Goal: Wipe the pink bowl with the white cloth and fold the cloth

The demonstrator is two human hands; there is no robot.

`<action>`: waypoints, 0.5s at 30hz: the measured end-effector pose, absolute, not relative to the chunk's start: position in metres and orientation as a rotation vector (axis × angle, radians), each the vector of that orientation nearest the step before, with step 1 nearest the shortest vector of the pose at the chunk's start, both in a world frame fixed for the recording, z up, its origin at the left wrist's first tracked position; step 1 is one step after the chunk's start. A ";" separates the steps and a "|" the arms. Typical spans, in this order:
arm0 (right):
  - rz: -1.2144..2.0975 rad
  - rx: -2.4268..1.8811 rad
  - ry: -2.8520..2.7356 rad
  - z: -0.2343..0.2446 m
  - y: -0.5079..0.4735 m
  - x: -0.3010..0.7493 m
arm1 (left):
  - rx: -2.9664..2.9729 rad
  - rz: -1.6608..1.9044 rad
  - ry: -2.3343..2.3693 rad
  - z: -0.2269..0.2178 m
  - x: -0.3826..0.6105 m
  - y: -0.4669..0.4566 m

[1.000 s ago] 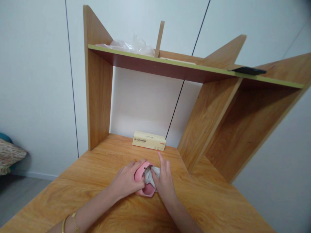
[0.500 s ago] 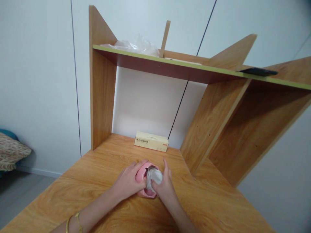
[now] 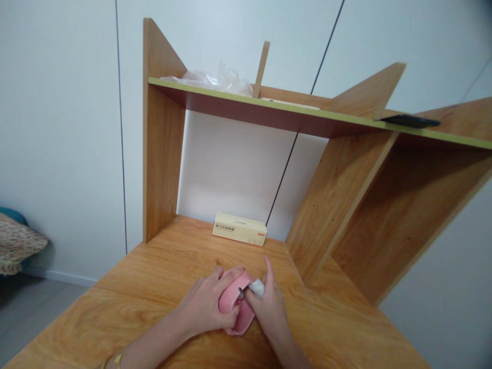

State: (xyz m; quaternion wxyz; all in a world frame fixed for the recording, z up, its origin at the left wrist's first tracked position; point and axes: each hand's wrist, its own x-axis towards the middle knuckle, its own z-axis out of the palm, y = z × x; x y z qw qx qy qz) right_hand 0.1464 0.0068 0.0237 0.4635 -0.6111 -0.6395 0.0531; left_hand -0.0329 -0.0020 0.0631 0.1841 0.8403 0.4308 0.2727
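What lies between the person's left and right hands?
In the head view, a pink object lies between the left hand and right hand; whitish material pokes out at the right hand's thumb.

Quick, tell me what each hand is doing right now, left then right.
Left hand: closed around the pink case.
Right hand: closed on the whitish wad at the case's opening.

This looks like a room in a home, shown by the wood-grain desk [image 3: 346, 333] with its shelf unit [image 3: 161, 154], the crumpled plastic bag [image 3: 221, 83] on the upper shelf, and the patterned fabric [image 3: 21, 241] above the grey floor [image 3: 38, 302] at far left.
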 end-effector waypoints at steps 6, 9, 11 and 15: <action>0.310 -1.466 -1.542 0.013 0.008 0.148 | 2.264 0.805 1.239 0.057 -0.031 -0.001; 0.383 -1.371 -1.517 0.009 0.008 0.148 | 2.240 0.868 1.154 0.051 -0.032 0.002; 0.428 -1.346 -1.493 0.008 0.008 0.148 | 2.209 0.896 1.113 0.047 -0.035 0.005; 0.420 -1.368 -1.391 0.010 0.006 0.148 | 2.098 0.959 1.084 0.042 -0.040 0.011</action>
